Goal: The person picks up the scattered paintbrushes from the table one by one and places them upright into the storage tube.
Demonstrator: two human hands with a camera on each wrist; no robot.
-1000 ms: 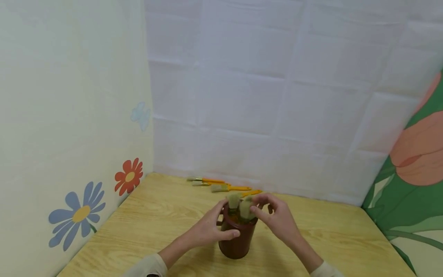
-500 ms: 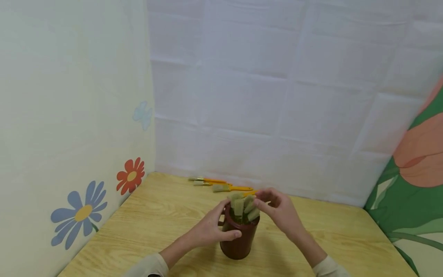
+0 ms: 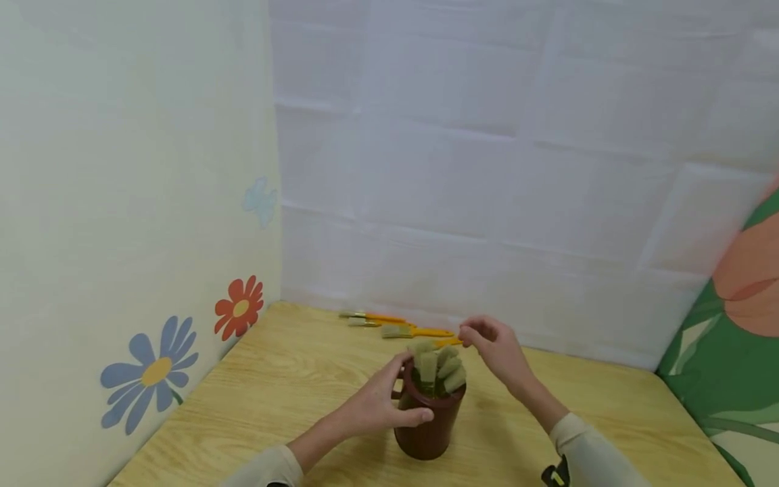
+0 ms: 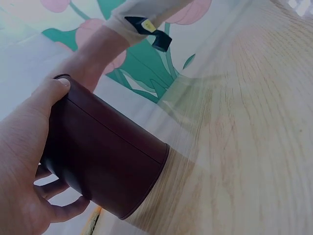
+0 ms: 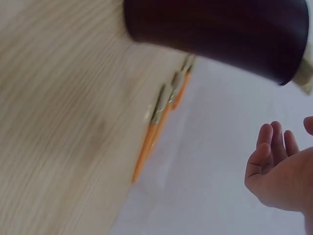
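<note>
My left hand (image 3: pixel 374 404) grips a dark red cylindrical cup (image 3: pixel 429 429) from its left, the thumb on the near side. In the left wrist view, the fingers curve behind the cup (image 4: pixel 110 152), which has a thin seam down its side. Several paintbrushes (image 3: pixel 429 366) stand in the cup with their pale bristles up; their handles are hidden inside. My right hand (image 3: pixel 500 352) is raised beyond the cup's right rim, apart from the bristles. The right wrist view shows this hand (image 5: pixel 281 171) with loosely bent fingers and nothing in it.
Several paintbrushes with orange handles (image 3: pixel 429 332) lie on the wood-grain table (image 3: pixel 292 385), along the foot of the white back sheet (image 3: pixel 395 169). A flower-printed panel (image 3: pixel 152 203) stands at the left and another (image 3: pixel 748 304) at the right.
My right hand has let go of the bristles and moved up and right, away from the cup. The bristles have spread out more. My left hand keeps its grip.
</note>
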